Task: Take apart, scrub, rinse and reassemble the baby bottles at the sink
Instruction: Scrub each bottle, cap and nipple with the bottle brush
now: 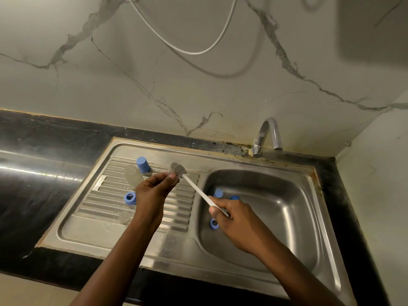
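Observation:
My right hand (234, 219) grips the white handle of a bottle brush (196, 188), whose grey bristled head points up and left. My left hand (154, 191) pinches a small clear part, apparently a nipple (173, 181), right beside the brush head. On the ribbed drainboard (97, 230) lie a clear bottle (133, 176), a blue cap (143, 164), a blue collar ring (130, 198) and a clear round piece (124, 217). In the basin (284, 217) sit more blue parts: one ring (214, 224) and two pieces (219, 193) partly hidden behind my right hand.
A chrome tap (268, 134) stands at the back right corner of the sink, with no water running. Black countertop (33, 184) stretches left. A marble-look wall rises behind, and a white hose (198, 53) loops across it.

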The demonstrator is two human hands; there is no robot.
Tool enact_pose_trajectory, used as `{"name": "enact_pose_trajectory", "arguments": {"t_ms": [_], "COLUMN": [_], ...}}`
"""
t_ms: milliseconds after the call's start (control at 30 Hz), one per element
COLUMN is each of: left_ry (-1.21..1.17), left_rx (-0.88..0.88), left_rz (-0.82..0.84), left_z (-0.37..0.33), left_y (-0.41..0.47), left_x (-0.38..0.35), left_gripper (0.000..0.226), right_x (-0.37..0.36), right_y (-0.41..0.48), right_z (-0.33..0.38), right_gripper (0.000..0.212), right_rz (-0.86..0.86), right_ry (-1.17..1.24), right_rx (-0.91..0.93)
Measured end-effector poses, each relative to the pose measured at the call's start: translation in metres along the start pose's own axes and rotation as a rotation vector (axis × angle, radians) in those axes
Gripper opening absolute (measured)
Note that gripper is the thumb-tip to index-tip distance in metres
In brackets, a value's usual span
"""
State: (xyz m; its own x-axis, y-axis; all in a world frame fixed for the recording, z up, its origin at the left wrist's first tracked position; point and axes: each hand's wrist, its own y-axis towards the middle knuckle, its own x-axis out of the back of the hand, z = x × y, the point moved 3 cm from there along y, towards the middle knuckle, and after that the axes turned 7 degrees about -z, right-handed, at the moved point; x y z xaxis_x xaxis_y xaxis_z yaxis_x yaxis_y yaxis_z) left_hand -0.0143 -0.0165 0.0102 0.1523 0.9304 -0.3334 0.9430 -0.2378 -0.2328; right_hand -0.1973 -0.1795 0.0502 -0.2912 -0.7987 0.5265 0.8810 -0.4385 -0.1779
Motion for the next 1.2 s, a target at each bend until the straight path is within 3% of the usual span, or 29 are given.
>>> {"name": "enact_pose_trajectory", "arguments": {"t_ms": [233,400,567,800,1200], "left_ry": [0.137,0.176,0.317,0.365,0.319], "left_rx": [-0.082,-0.087,-0.19,-0.197,-0.132], "left_rz": [0.049,-0.013,0.043,0.099,0.047], "left_z": [-0.003,-0.006,-0.007,-0.004,0.014], "left_y": [-0.007,-0.004,-0.009,-0.012,-0.003], "left_x": [-0.005,-0.001,-0.008,-0.018,-0.024], "left_gripper": [0.036,0.022,0.011,0.012,0.016], "right_x": [0.007,0.009,0.005,0.013,0.033], "right_y": [0.007,-0.001,-0.004,0.004,-0.018], "right_z": [0.016,0.012,0.004,0.006,-0.028], "right_gripper": [0.038,0.04,0.04,0.04,0.039], "right_rz": [-0.059,-0.038,-0.055,-0.074,-0.025], "right_ry": [-0.024,-0.056,-0.046,-0.097,-0.084], "right_rx": [0.057,0.094,0.034,0.038,-0.018]}}
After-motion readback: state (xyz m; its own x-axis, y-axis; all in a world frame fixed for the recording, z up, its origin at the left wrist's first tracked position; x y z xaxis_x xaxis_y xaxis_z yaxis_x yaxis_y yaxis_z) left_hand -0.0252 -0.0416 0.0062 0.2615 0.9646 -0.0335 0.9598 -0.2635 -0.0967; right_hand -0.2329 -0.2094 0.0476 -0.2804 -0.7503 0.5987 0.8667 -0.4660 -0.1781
